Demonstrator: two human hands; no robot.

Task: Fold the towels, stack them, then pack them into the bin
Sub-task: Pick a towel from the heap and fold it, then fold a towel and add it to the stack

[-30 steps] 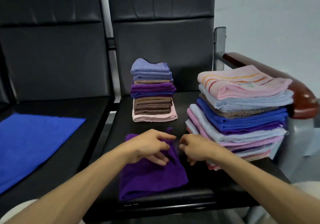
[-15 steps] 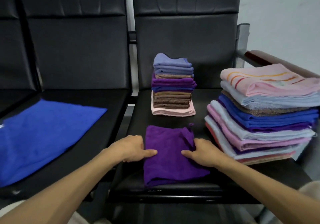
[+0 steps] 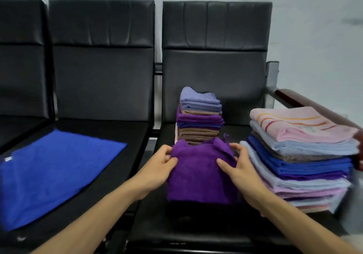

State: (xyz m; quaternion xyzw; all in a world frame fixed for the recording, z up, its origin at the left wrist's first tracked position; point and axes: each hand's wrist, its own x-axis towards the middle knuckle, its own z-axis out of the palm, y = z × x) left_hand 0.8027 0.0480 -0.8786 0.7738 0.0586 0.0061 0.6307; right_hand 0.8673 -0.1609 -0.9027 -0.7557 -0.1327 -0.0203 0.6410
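Hidden / cut off: bottom layers of the small towel stack [image 3: 200, 116], masked by the raised top edge of the purple towel [image 3: 198, 175]. Right margin of the large towel stack [image 3: 300, 155] smeared by blur, layers there unreadable. Blue towel [image 3: 55, 173] cropped at the left frame edge. Fingers of both hands partly behind the purple cloth. Cannot tell whether the purple towel's lower edge touches the right-hand seat [image 3: 196, 230] or hangs just above it.

Hands: left hand [image 3: 157, 167] pinching the purple towel's left side, thumb on the front face. Right hand [image 3: 241, 173] pinching the right side likewise. Towel held between them over the front of the right-hand seat, just in front of the small towel stack and just beside the large towel stack.

Bearing surfaces: right-hand seat carrying both stacks, small one at the rear near the backrest, large one on the right by the armrest [image 3: 306, 102]. Middle seat [image 3: 135, 133] carrying the blue towel, spread flat.

Materials:
- Purple towel: fuzzy, folded, roughly square, small tab poking up at the top right corner.
- Small stack: lavender, purple and brown layers, pale pink sliver at the base.
- Large stack: pink with orange and red stripes on top, then pale blue, brown, royal blue, purple, pale pink.
- Seats: black, padded, leather-like, backrests creased.
- Armrest: dark red-brown, glossy.
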